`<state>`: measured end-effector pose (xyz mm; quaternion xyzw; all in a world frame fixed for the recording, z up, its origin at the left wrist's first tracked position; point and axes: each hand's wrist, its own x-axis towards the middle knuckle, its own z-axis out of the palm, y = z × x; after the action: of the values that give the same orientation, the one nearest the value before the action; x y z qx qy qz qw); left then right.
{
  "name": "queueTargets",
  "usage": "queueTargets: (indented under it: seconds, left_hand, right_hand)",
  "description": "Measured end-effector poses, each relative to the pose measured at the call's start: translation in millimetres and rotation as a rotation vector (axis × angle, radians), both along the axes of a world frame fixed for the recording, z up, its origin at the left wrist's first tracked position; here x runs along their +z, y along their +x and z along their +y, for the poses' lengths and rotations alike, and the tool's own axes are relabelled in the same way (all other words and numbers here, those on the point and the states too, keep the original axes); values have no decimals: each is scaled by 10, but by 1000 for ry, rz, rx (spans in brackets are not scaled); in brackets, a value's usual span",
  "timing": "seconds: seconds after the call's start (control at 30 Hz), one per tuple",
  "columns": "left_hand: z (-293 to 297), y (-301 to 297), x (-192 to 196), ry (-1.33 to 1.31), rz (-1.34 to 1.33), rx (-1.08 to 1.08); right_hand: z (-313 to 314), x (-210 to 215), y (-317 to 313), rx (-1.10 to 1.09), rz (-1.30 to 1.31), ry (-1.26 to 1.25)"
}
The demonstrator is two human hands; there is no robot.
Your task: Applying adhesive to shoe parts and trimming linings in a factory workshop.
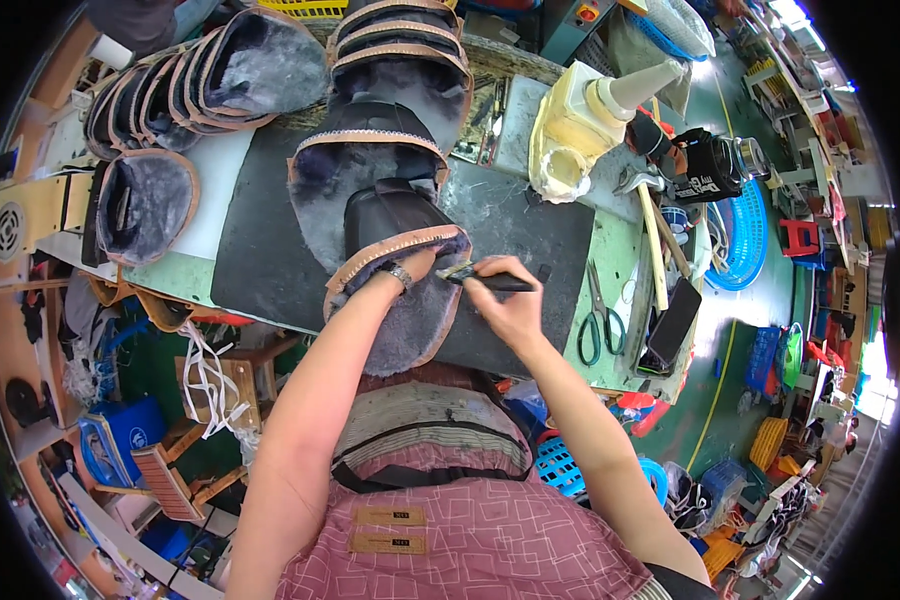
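A fur-lined slipper (410, 325) lies near the front edge of the bench, its grey fleece facing me and its dark upper pointing away. Pale stitched trim runs round the opening. My left hand (417, 265) reaches into that opening; its fingers are hidden inside. Gripped in my right hand (512, 308) is a black-handled brush (500, 283), its pale tip at the slipper's right rim. More slippers (370, 150) line up behind this one, overlapping. Another row of slippers (260, 65) leans together at the far left, with a single slipper (148, 205) in front.
Under the work lies a black mat (260, 240). To the right are green-handled scissors (598, 318), a phone (674, 325) and a hammer (652, 230). Behind them stands a glue-crusted yellowish container (575, 125). A blue basket (745, 240) is beyond the bench's right side.
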<state>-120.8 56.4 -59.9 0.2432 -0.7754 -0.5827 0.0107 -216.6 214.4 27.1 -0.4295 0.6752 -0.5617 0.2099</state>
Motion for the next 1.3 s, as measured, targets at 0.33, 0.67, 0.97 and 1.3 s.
queueTargets:
  seconds: [0.33,0.67,0.97,1.3]
  left_hand:
    - [247,31,481,-259,-246,-147]
    - [337,182,1629,-1370,11,-119]
    - [-108,703,1312,-1549,-28,133]
    - [559,1270,481,-908,-114,233]
  right_hand:
    - [134,-183,-429,-86,242,19]
    - [-291,221,-1598,-455,367,86]
    - [-181,518,-891,-377,602,-67]
    - [-110,-403,441,489,418,114]
